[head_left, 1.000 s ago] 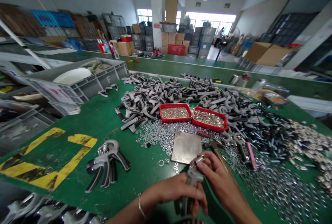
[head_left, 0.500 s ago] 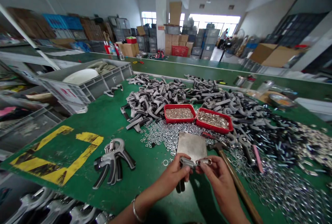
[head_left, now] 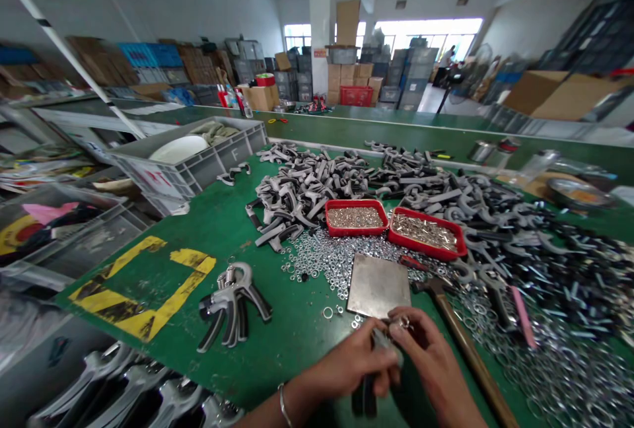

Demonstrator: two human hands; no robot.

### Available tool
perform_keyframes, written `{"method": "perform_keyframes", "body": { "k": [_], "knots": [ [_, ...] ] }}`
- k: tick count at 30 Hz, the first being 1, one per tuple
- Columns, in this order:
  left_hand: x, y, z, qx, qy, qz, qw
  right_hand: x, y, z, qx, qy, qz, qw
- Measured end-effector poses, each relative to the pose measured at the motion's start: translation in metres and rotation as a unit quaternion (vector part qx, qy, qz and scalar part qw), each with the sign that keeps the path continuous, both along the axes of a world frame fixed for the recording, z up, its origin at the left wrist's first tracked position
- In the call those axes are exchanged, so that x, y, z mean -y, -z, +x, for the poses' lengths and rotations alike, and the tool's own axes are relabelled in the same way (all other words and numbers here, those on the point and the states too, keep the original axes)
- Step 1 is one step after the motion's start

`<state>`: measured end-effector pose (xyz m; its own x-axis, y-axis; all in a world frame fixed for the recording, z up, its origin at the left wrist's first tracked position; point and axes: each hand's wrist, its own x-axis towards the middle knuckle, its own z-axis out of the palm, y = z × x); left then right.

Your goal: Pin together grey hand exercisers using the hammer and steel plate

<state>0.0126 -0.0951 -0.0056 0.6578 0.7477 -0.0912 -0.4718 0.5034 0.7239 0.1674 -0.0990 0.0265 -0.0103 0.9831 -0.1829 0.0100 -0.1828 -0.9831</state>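
Both hands meet at the near edge of the green table (head_left: pixel 208 230). My left hand (head_left: pixel 354 365) is closed round a grey hand-grip piece (head_left: pixel 369 392) whose dark handles hang below my fingers. My right hand (head_left: pixel 426 352) pinches a small metal spring (head_left: pixel 403 323) at the top of that piece. Just beyond my fingers lies a square steel plate (head_left: pixel 379 286). A few assembled hand grips (head_left: pixel 232 302) lie to the left.
A hammer (head_left: pixel 463 342) lies right of my hands. Two red trays (head_left: pixel 356 216) (head_left: pixel 426 230) hold small metal parts, with loose rings (head_left: pixel 321 257) and piles of grey handles (head_left: pixel 302 190) around them. A grey crate (head_left: pixel 193 164) stands at the left. More grips fill a bin (head_left: pixel 139 395) below.
My hands have drawn together and lower, nearer to me, with the grip piece and spring between them. The camera has shifted, so the table contents sit slightly further right.
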Motion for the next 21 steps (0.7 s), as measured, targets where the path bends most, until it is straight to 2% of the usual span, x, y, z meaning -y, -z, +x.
{"method": "perform_keyframes", "body": {
  "k": [2,4,5,7,8,10,11,12,13,16,17,18,20,21],
  "knots": [
    [0.006,0.002,-0.007,-0.029,0.081,0.017,0.996,-0.005,0.0,0.002,-0.022,-0.075,-0.017,0.997],
    [0.012,-0.002,-0.022,-0.075,0.075,0.019,0.994,-0.014,-0.001,-0.004,-0.029,-0.158,-0.013,0.987],
    [0.013,-0.007,-0.032,-0.105,0.041,0.019,0.993,-0.019,-0.001,-0.011,-0.015,-0.193,0.003,0.981],
    [0.013,-0.019,-0.058,-0.161,-0.083,0.026,0.983,-0.03,0.003,-0.03,0.081,-0.248,0.082,0.962],
    [0.011,-0.027,-0.072,-0.184,-0.157,0.033,0.97,-0.035,0.008,-0.043,0.16,-0.268,0.143,0.939],
    [0.006,-0.042,-0.097,-0.229,-0.273,0.052,0.933,-0.047,0.019,-0.068,0.307,-0.3,0.254,0.867],
    [0.002,-0.049,-0.107,-0.256,-0.3,0.064,0.917,-0.052,0.025,-0.078,0.351,-0.314,0.287,0.834],
    [-0.001,-0.054,-0.115,-0.283,-0.305,0.078,0.906,-0.057,0.029,-0.086,0.372,-0.324,0.303,0.816],
    [-0.004,-0.057,-0.119,-0.309,-0.3,0.092,0.898,-0.061,0.031,-0.091,0.374,-0.327,0.306,0.812],
    [-0.013,-0.053,-0.115,-0.375,-0.317,0.113,0.864,-0.069,0.025,-0.085,0.367,-0.301,0.309,0.824],
    [-0.016,-0.049,-0.109,-0.391,-0.336,0.117,0.849,-0.069,0.019,-0.079,0.342,-0.278,0.288,0.851],
    [-0.02,-0.045,-0.101,-0.399,-0.355,0.123,0.837,-0.069,0.012,-0.071,0.287,-0.251,0.244,0.892],
    [-0.026,-0.037,-0.082,-0.392,-0.373,0.143,0.828,-0.063,0.0,-0.057,0.098,-0.192,0.106,0.971],
    [-0.029,-0.035,-0.072,-0.379,-0.371,0.159,0.832,-0.059,-0.004,-0.051,-0.01,-0.163,0.031,0.986]
  ]
}}
